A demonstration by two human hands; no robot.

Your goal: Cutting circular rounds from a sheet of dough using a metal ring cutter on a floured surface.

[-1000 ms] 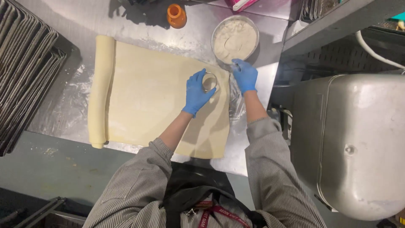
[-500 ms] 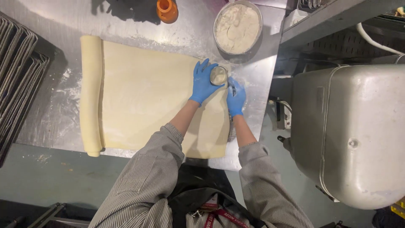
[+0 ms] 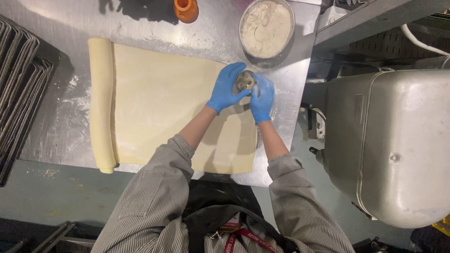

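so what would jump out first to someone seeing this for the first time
The two blue-gloved hands, left hand and right hand, meet on a round metal cutter at the far right corner of a big pale dough sheet. Just beyond sits a flour bowl; a large metal machine fills the right.

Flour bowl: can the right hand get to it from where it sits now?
Probably yes. The flour bowl stands just beyond the right hand on the steel table, with nothing between them. But that hand is on the round metal cutter with the left hand, so it would have to let go.
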